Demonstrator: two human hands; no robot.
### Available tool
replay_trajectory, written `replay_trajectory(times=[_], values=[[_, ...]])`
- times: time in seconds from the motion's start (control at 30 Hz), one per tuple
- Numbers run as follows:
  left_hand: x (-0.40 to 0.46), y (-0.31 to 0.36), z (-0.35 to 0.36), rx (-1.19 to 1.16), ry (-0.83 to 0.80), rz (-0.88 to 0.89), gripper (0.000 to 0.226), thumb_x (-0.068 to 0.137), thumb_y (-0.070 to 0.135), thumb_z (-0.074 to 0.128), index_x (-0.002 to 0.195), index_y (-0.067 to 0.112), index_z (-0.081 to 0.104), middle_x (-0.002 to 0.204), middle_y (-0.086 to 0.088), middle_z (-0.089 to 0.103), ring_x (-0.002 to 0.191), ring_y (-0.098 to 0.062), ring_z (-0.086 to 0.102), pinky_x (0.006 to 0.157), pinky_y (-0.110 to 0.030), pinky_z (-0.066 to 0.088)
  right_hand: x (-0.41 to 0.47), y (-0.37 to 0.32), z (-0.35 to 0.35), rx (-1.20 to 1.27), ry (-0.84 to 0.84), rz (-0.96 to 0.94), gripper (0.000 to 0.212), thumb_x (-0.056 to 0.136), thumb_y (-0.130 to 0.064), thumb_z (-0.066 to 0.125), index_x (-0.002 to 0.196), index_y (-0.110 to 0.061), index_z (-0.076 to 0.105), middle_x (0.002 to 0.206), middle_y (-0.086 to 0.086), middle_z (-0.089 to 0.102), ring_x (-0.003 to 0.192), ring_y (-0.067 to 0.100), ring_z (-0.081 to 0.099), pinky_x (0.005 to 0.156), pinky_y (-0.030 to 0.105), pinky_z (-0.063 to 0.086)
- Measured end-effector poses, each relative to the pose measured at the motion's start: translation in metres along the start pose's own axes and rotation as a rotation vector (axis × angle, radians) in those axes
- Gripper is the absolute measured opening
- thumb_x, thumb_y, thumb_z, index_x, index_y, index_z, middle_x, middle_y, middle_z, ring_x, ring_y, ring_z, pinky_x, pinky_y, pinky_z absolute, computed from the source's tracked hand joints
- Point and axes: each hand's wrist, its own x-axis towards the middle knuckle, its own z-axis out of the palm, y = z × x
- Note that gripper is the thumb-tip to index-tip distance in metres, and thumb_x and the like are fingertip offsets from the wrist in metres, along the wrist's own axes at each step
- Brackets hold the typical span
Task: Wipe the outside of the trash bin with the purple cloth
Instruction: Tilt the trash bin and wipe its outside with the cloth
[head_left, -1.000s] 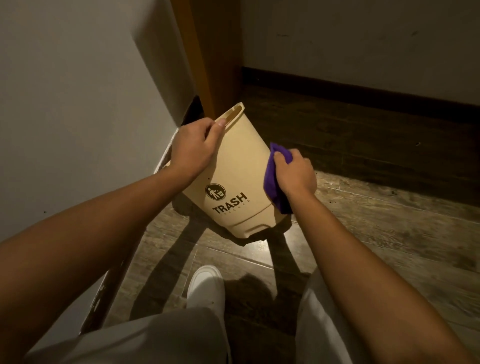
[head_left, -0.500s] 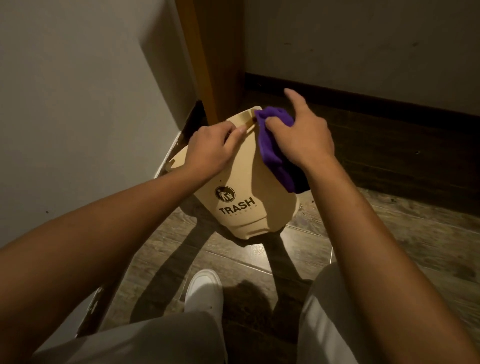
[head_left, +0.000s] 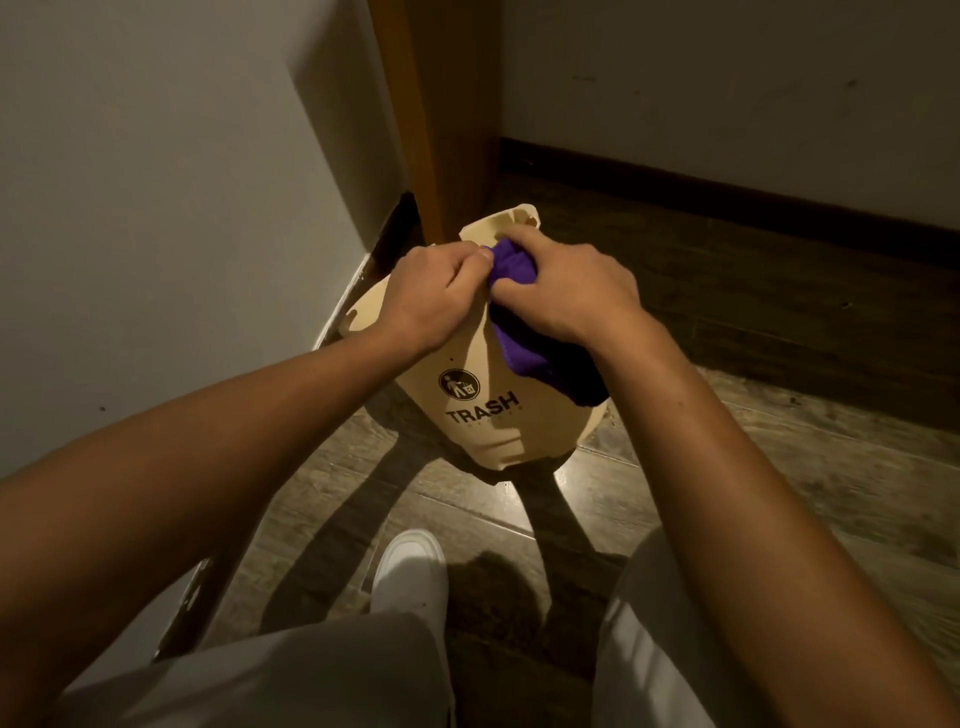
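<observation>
A beige trash bin (head_left: 483, 421) with a black "TRASH" logo leans tilted on the wooden floor, its rim toward the corner. My left hand (head_left: 434, 296) grips the bin's upper side near the rim. My right hand (head_left: 566, 291) is closed on the purple cloth (head_left: 524, 332) and presses it against the bin's upper right side. The cloth bunches between both hands at the top and hangs down below my right wrist. My left fingertips touch the cloth's upper edge.
A white wall (head_left: 182, 208) runs close on the left, meeting a wooden door frame (head_left: 441, 114) just behind the bin. A dark baseboard (head_left: 727, 202) lines the far wall. My white shoe (head_left: 410, 571) stands on the floor below the bin.
My right hand carried the cloth from the bin's lower right side up to the rim, then leftward and down against my left hand. The bin's tilt stays much the same.
</observation>
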Motion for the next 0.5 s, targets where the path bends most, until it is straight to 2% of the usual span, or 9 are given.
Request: replay_trajectory(times=[0.07,0.1,0.17,0.2,0.27,0.37,0.43,0.5], values=[[-0.001,0.001,-0.003,-0.085,-0.068,-0.011,0.045,0.103,0.037,0.041,0.074,0.011,0.065,0.069,-0.006,0.062,0.066,-0.021,0.056,0.061,-0.040,0.040,0.005,0.004,-0.008,-0.002,-0.016,0.014,0.064,0.092,-0.066,0.051,0.150,-0.050,0.029,0.113,0.001,0.057,0.091,0.022,0.054,0.073,0.038,0.046],[-0.002,0.000,-0.005,-0.103,-0.137,-0.024,0.042,0.103,0.039,0.044,0.077,0.018,0.069,0.073,-0.002,0.066,0.070,-0.014,0.059,0.062,-0.038,0.041,0.005,0.009,-0.012,-0.004,-0.004,0.030,0.064,0.093,-0.064,0.052,0.150,-0.048,0.030,0.111,0.000,0.055,0.091,0.022,0.054,0.074,0.038,0.046],[-0.007,-0.014,-0.013,-0.023,-0.287,-0.050,0.028,0.102,0.045,0.049,0.092,0.033,0.072,0.087,0.010,0.070,0.083,-0.001,0.061,0.073,-0.031,0.046,0.006,0.025,-0.019,0.014,0.006,0.070,0.063,0.094,-0.061,0.054,0.150,-0.047,0.030,0.111,-0.002,0.053,0.093,0.021,0.054,0.077,0.039,0.049],[-0.010,-0.024,-0.017,0.032,-0.329,-0.054,0.025,0.102,0.046,0.051,0.102,0.033,0.072,0.095,0.012,0.069,0.091,-0.002,0.060,0.080,-0.032,0.049,0.006,0.033,-0.021,0.041,-0.002,0.093,0.062,0.094,-0.060,0.054,0.150,-0.047,0.031,0.113,-0.002,0.053,0.096,0.022,0.055,0.080,0.040,0.051],[-0.017,-0.041,-0.024,0.054,-0.333,-0.071,0.028,0.101,0.046,0.052,0.110,0.027,0.070,0.104,0.011,0.066,0.100,-0.008,0.059,0.085,-0.036,0.051,0.010,0.044,-0.024,0.099,-0.023,0.115,0.059,0.094,-0.060,0.054,0.148,-0.048,0.032,0.117,-0.002,0.053,0.099,0.023,0.057,0.083,0.041,0.054],[-0.016,-0.044,-0.021,-0.025,-0.339,-0.101,0.028,0.101,0.046,0.052,0.108,0.024,0.068,0.103,0.014,0.063,0.100,-0.006,0.057,0.079,-0.028,0.047,0.016,0.048,-0.016,0.240,0.037,0.121,0.061,0.094,-0.059,0.053,0.150,-0.052,0.030,0.118,-0.007,0.049,0.099,0.020,0.055,0.078,0.038,0.049],[-0.015,-0.043,-0.016,-0.059,-0.314,-0.131,0.031,0.102,0.045,0.051,0.109,0.020,0.069,0.104,0.011,0.064,0.099,-0.006,0.057,0.076,-0.026,0.043,0.014,0.052,0.003,0.362,0.140,0.168,0.063,0.095,-0.056,0.053,0.152,-0.043,0.030,0.119,-0.008,0.050,0.100,0.019,0.055,0.082,0.041,0.050],[-0.016,-0.047,-0.017,-0.085,-0.262,-0.165,0.034,0.102,0.044,0.051,0.111,0.017,0.069,0.105,0.006,0.065,0.099,-0.007,0.057,0.075,-0.027,0.043,0.007,0.058,0.029,0.398,0.183,0.290,0.060,0.097,-0.056,0.050,0.149,-0.029,0.035,0.122,-0.001,0.057,0.102,0.024,0.060,0.089,0.046,0.053]])
